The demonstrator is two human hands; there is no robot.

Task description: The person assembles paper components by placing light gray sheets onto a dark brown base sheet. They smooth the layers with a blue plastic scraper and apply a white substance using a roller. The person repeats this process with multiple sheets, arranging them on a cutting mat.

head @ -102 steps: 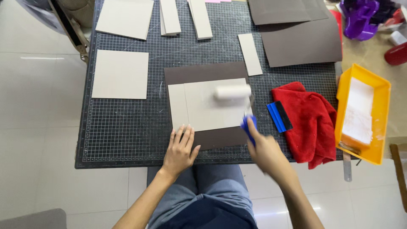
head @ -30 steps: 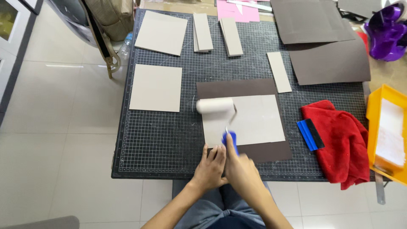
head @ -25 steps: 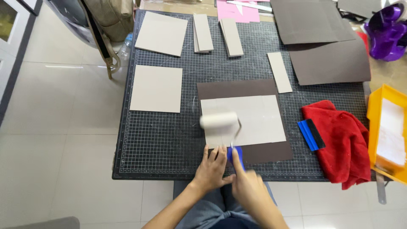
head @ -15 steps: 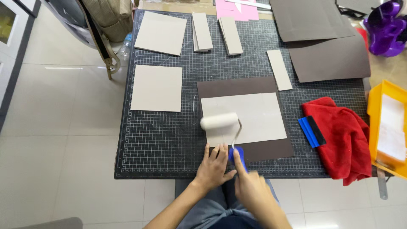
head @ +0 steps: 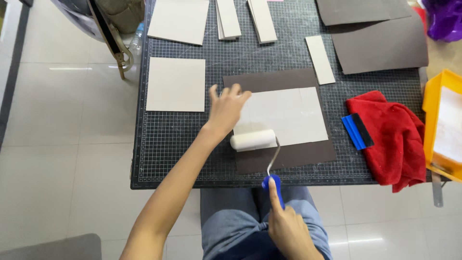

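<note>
My right hand point(head: 288, 226) grips the blue handle of a white paint roller point(head: 253, 140), whose foam head rests on the near left part of a grey board point(head: 288, 115). That board lies on a dark brown sheet point(head: 284, 156) on the black cutting mat point(head: 173, 144). My left hand point(head: 225, 108) is stretched forward with fingers spread, over the left edge of the board and brown sheet, holding nothing.
A square grey board point(head: 176, 84) lies left of the brown sheet; more boards and strips point(head: 227, 19) sit at the far edge. Brown sheets point(head: 380, 43) lie far right. A red cloth point(head: 392, 135) with a blue scraper point(head: 357, 131) and a yellow tray point(head: 440, 125) are at right.
My left hand left the near edge by the roller handle and reached forward to the left side of the board. The roller pulled back toward me.
</note>
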